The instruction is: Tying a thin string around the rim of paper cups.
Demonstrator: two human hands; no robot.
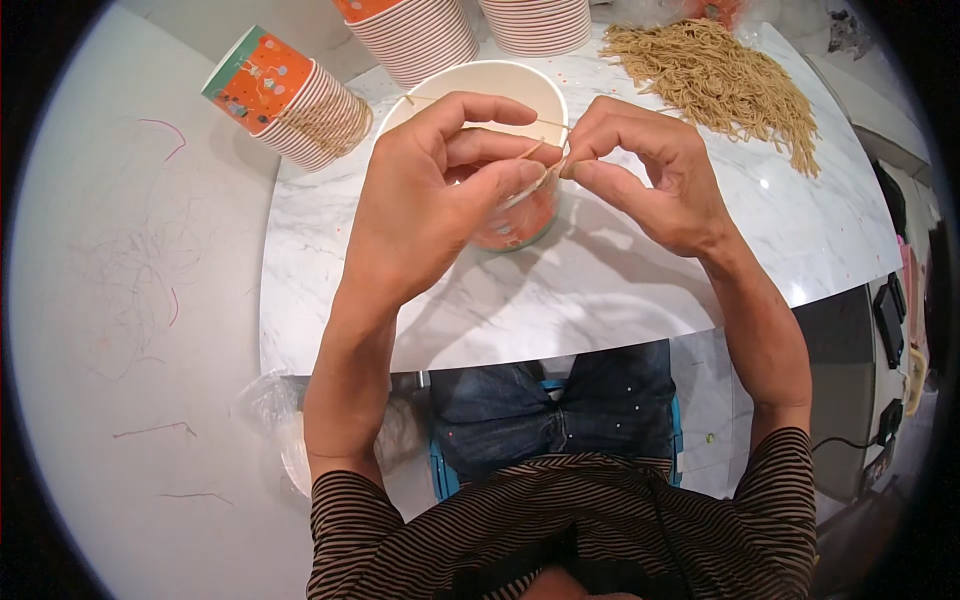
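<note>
A large paper cup (pixel 515 222) with a white inside and an orange-and-green printed side stands upright on the table in front of me. Over its near rim, my left hand (pixel 425 195) pinches a thin tan cord (pixel 549 123) between thumb and fingers. My right hand (pixel 655 180) is closed in a pinch on the same cord, and the fingertips of both hands nearly meet. Part of the cord crosses the cup's mouth behind my fingers. Whether it is tied there I cannot make out. A pile of similar loose cords (pixel 715 85) lies at the far right.
Stacked printed cups lie tilted at the far left (pixel 270 85), with tan cords (pixel 335 120) around them. Two more stacks, one left of centre (pixel 415 42) and one right (pixel 538 22), stand at the back. The marbled table (pixel 450 335) has a curved near edge; a clear plastic bag (pixel 265 405) is below left.
</note>
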